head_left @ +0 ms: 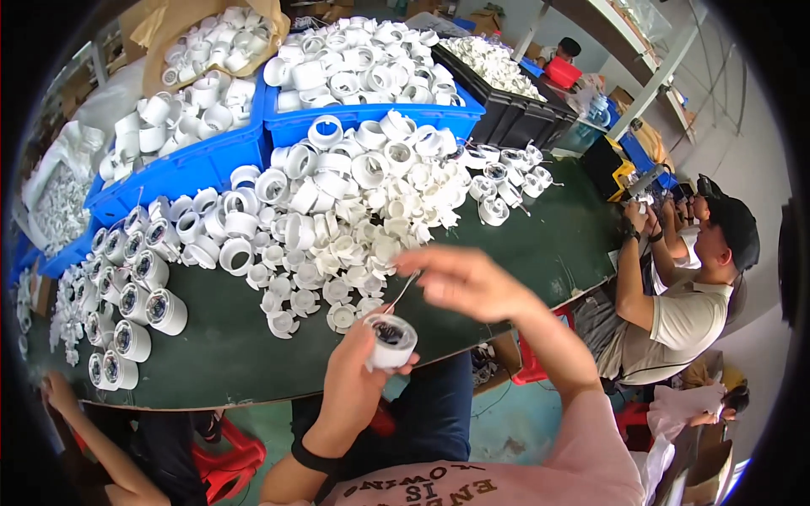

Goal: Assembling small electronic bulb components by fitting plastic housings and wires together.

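A round white plastic housing (392, 341) with a dark component inside sits in my left hand (350, 379), which is closed around its side. A thin wire (403, 293) rises from the housing, its tip between the thumb and forefinger of my right hand (472, 282). My right hand is slightly blurred, its fingers stretched out and thumb apart, just above the front of the pile. Whether it touches the wire is hard to make out. Beneath those fingers lie small white notched caps (337, 291), mixed with white rings (316, 181).
Blue bins (371, 115) of white rings line the far side, beside a black bin (523, 122) of small parts. Finished-looking housings (132, 302) stand in rows at left on the green table (253, 371). A co-worker's arm (101, 447) reaches in at left; another person (683, 312) works at right.
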`<act>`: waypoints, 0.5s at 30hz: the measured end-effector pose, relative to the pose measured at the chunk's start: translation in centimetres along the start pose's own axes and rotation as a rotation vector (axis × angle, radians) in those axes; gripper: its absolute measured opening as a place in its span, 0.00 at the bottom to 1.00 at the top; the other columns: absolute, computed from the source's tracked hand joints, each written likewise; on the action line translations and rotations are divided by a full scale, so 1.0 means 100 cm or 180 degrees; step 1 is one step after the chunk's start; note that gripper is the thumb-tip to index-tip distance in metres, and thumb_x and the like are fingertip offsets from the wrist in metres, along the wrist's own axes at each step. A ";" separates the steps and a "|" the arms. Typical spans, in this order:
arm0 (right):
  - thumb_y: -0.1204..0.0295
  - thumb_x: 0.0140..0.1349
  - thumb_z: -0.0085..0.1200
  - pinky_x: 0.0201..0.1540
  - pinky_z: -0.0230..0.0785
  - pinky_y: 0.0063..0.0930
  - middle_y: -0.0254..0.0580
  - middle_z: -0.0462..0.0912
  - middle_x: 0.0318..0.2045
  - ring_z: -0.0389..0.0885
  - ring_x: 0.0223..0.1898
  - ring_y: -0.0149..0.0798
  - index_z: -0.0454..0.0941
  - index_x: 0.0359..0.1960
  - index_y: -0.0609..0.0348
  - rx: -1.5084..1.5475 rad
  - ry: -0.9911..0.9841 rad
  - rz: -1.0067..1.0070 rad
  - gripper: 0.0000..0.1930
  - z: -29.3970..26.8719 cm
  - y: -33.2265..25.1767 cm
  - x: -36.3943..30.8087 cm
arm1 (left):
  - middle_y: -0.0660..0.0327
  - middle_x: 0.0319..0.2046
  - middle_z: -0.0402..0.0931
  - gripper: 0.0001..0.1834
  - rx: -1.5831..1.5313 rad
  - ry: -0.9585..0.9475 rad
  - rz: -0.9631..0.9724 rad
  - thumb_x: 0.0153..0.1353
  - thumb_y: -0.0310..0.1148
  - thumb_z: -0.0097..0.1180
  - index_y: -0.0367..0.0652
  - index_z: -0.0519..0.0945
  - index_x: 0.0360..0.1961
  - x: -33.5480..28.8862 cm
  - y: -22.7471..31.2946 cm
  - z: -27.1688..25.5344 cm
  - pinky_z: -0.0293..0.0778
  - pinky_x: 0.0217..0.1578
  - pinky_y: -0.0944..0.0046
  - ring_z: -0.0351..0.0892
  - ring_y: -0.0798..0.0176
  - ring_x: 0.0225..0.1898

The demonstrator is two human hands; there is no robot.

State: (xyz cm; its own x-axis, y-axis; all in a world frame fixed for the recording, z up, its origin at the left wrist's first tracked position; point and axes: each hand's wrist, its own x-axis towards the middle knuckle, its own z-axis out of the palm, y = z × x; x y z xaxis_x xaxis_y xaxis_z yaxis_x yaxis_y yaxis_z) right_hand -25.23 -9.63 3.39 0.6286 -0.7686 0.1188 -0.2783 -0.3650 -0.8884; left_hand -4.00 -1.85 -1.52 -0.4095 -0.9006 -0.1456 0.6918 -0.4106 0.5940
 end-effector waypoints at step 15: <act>0.76 0.60 0.52 0.19 0.51 0.19 0.27 0.70 0.21 0.61 0.18 0.21 0.69 0.58 0.57 0.0403 0.2840 0.0533 0.22 -0.101 0.072 0.057 | 0.49 0.39 0.75 0.22 0.0611 0.0173 0.0205 0.50 0.40 0.65 0.37 0.71 0.39 -0.041 0.017 -0.013 0.75 0.28 0.66 0.80 0.58 0.32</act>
State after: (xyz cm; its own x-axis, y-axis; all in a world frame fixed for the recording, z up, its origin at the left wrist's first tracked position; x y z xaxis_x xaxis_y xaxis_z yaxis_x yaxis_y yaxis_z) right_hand -30.94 -21.96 2.16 -0.2215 -0.9463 0.2356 -0.2004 -0.1922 -0.9607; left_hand -0.40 0.99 -0.91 -0.3319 -0.9326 -0.1418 0.5873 -0.3219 0.7426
